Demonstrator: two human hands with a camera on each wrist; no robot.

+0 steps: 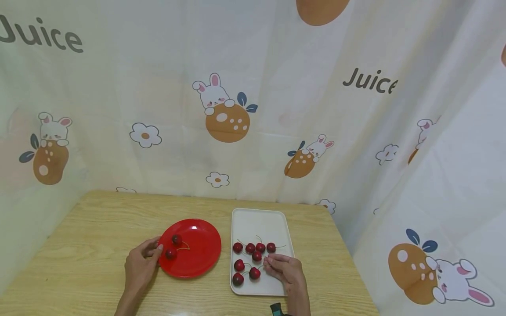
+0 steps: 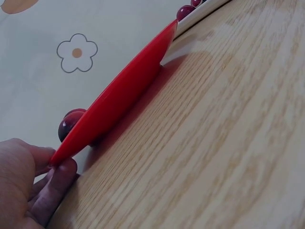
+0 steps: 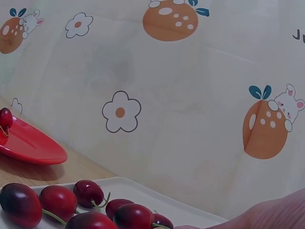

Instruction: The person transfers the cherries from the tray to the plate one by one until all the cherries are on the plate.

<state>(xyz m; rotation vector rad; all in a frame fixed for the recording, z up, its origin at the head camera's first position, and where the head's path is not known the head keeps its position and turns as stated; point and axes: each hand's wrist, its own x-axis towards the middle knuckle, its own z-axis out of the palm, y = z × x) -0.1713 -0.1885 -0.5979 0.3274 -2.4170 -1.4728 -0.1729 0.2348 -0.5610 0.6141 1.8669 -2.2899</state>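
My left hand [image 1: 141, 264] holds the red plate [image 1: 201, 250] by its left rim, thumb on top and fingers beneath in the left wrist view. Two dark red cherries [image 1: 171, 254] with stems lie on the plate's left part. My right hand [image 1: 287, 268] is over the right side of a white tray [image 1: 261, 219]. Its thumb and fingertips pinch the stem of a cherry [image 1: 257, 256] in the middle of the tray. Several more stemmed cherries [image 1: 239, 265] lie around it. In the right wrist view only part of the right hand [image 3: 271, 212] shows, low at the right.
Plate and tray stand side by side on a wooden table [image 1: 99, 228], a narrow gap between them. A printed curtain [image 1: 170, 87] hangs behind the table and along its sides. A small dark and teal object [image 1: 276, 309] shows at the right wrist.
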